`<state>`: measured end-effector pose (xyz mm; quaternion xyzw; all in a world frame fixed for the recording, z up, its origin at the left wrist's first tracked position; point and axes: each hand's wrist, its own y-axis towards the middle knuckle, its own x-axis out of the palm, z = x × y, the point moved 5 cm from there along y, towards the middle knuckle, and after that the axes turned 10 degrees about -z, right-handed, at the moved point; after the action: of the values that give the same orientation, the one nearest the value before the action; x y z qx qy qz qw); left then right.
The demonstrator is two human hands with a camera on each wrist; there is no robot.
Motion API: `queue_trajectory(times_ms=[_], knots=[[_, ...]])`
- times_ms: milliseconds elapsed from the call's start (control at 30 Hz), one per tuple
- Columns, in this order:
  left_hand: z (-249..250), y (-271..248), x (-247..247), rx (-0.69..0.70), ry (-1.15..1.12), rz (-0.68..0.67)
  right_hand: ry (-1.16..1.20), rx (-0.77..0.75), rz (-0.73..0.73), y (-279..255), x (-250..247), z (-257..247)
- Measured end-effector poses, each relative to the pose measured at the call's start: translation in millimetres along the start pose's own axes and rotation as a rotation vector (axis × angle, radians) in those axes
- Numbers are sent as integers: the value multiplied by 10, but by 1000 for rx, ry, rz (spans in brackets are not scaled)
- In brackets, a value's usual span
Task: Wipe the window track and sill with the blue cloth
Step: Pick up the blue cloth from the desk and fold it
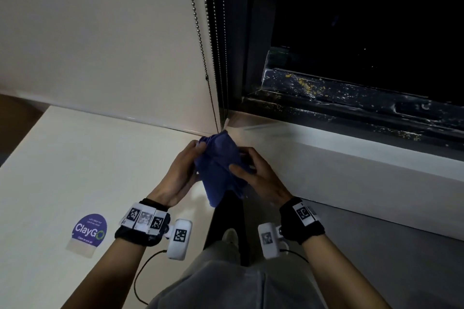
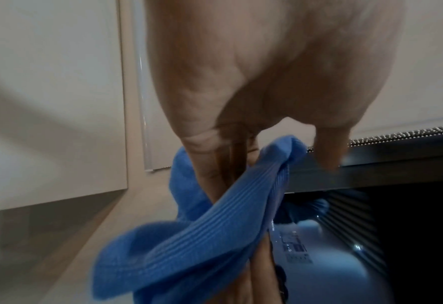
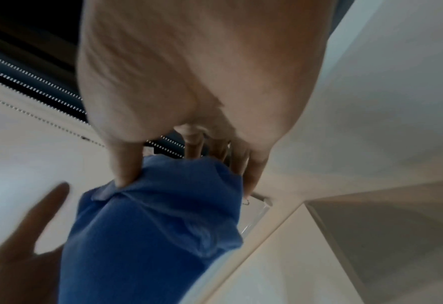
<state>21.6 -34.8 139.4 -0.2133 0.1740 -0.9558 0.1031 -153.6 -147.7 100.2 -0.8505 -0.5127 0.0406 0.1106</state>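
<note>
Reading "ClayGo" on the round purple sticker (image 1: pixel 90 230) stuck to the white desk (image 1: pixel 62 170) | both grips closed on the bunched blue ribbed cloth (image 1: pixel 219 168), left hand (image 1: pixel 181 173), right hand (image 1: pixel 258 176) | cloth was held above the desk, near the white sill (image 1: pixel 351 155).

blue ribbed cloth (image 1: pixel 221 170), yellow-flecked dark track (image 1: pixel 351 98)
</note>
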Motion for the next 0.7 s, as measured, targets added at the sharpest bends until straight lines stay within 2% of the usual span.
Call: queue_trajectory(times_ms=[167, 333, 500, 600, 633, 700], knots=[[122, 23, 274, 52, 457, -58, 10, -22, 136, -116, -149, 77], [160, 169, 377, 97, 867, 93, 36, 58, 267, -351, -458, 205], [255, 329, 819, 169, 1224, 223, 15, 145, 386, -749, -911, 299], [144, 463, 1275, 213, 1339, 177, -181, 163, 499, -1050, -1158, 261], [90, 497, 1459, 224, 1352, 153, -141, 134, 496, -1143, -1206, 226], [-55, 559, 1861, 245, 1359, 89, 93, 59, 392, -1343, -1218, 101]])
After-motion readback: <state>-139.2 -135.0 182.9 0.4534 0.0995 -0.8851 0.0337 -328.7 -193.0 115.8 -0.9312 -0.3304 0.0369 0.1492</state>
